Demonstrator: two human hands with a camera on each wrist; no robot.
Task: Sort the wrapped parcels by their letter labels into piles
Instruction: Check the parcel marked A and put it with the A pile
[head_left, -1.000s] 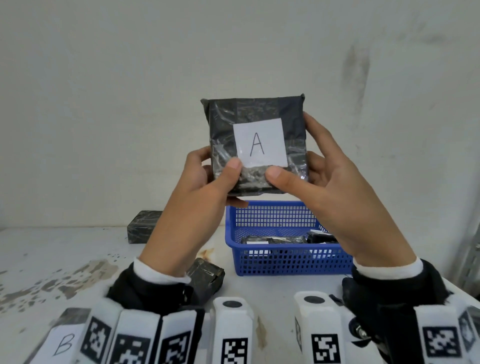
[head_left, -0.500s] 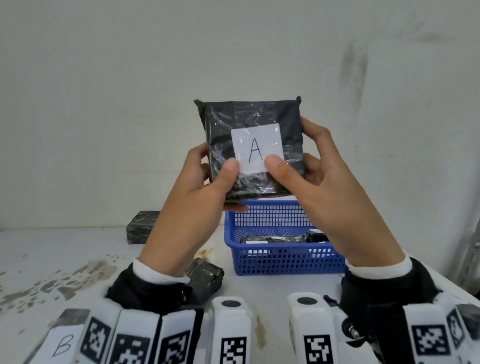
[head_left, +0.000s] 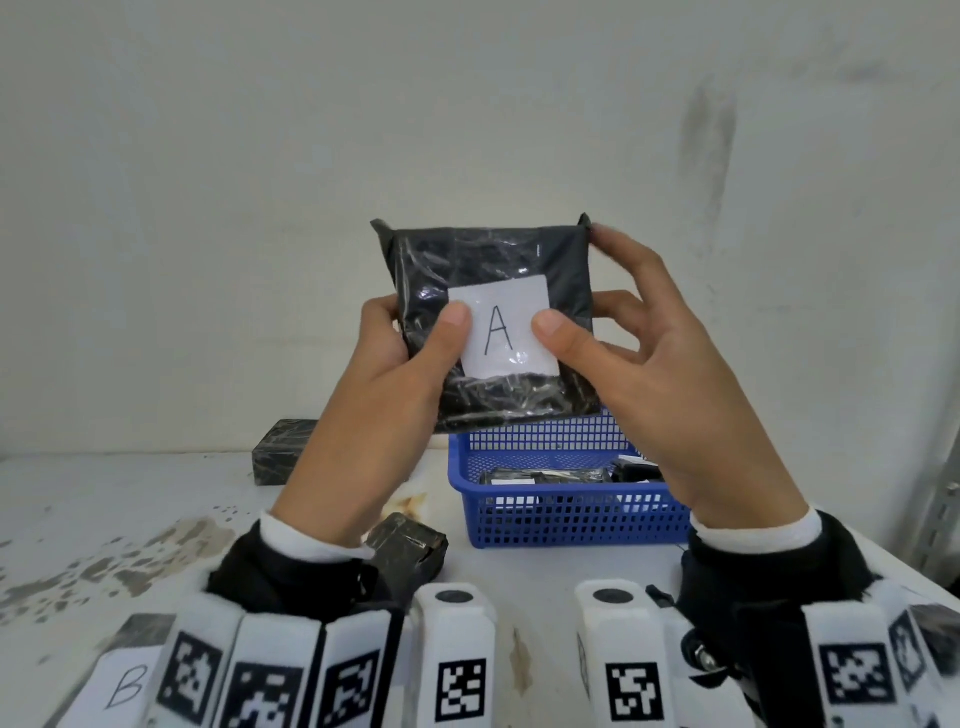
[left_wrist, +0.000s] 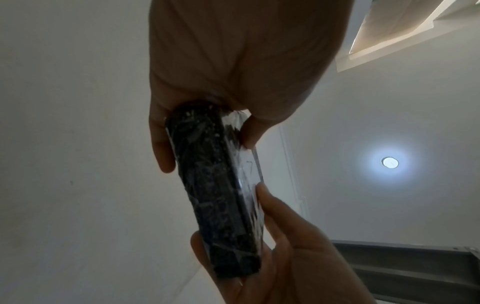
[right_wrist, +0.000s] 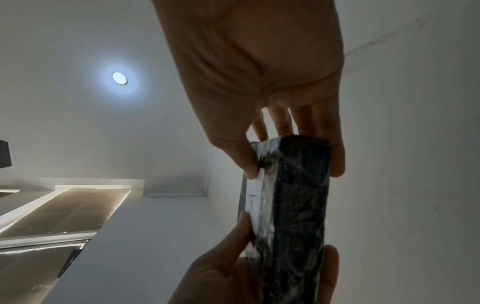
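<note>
A black wrapped parcel (head_left: 488, 291) is held upright in the centre of the head view, above the blue basket (head_left: 566, 514) at centre right. It is clamped between both hands: the left hand (head_left: 395, 374) has its thumb pressed on the left edge of the white label (head_left: 501, 332) marked A, with fingers curled behind; the right hand (head_left: 639, 364) has its thumb on the label's right edge and fingertips at the parcel's upper right corner and behind. The wrist views show the parcel pinched front to back by both hands.

The wrap looks glossy and slick, so a slip is judged possible if one hand is released before the other has tightened; the parcel would then drop into the basket among the unsorted parcels. A misplacement is also conceivable: a B-labelled parcel (head_left: 122, 686) lies at lower left, a small parcel (head_left: 410, 543) under the left wrist and another parcel (head_left: 283, 460) at far left show no letter, so the A pile cannot be identified
</note>
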